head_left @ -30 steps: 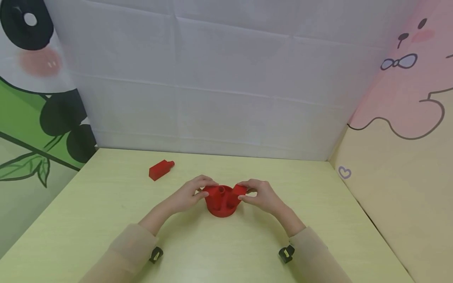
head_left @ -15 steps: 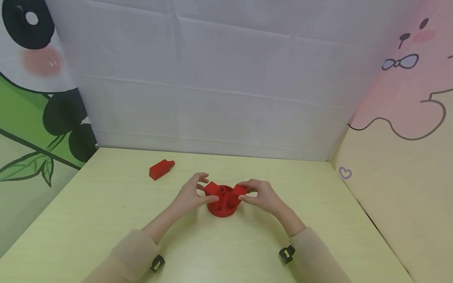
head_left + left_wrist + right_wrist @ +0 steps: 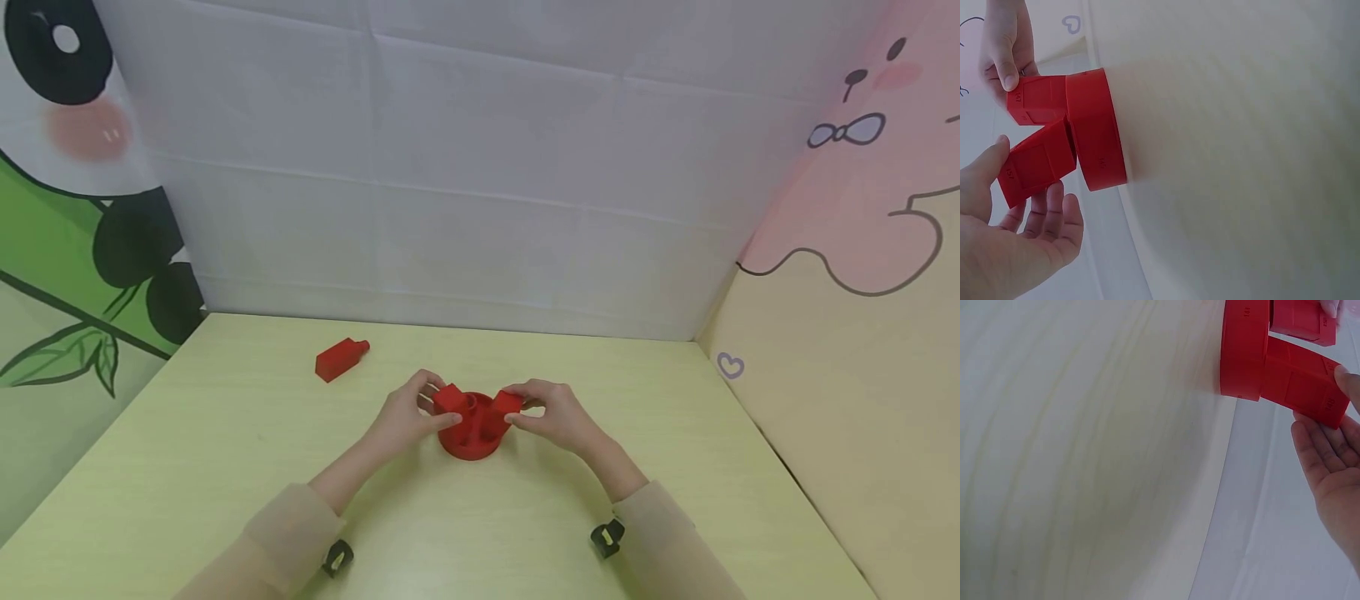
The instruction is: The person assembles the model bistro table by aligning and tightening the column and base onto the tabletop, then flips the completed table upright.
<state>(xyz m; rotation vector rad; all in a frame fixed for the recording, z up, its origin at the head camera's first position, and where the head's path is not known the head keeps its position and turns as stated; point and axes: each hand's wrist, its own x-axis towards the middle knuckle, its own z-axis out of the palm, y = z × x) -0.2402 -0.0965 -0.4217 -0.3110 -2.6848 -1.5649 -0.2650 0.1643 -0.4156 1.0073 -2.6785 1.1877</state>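
Note:
A round red holder (image 3: 471, 452) with inner walls stands on the table, between the two hands. My left hand (image 3: 405, 417) pinches a red square block (image 3: 450, 398), thumb on one side and fingers on the other. That block tilts outward, its lower end at the holder's top, as the left wrist view shows (image 3: 1038, 164). My right hand (image 3: 561, 418) grips a second red block (image 3: 507, 403) by its outer end between thumb and fingers. In the right wrist view this block (image 3: 1300, 378) leans out from the holder too. How deep their lower ends sit is hidden.
A third red block (image 3: 339, 361) with a round knob on one end lies on its side, farther back to the left. A white cloth wall (image 3: 450, 208) rises behind the pale yellow table (image 3: 480, 533). Printed panels stand left and right.
My left hand's fingers lifted off its block and spread, then came back against it, with the thumb shifted to the near face. The right hand has stayed on its block.

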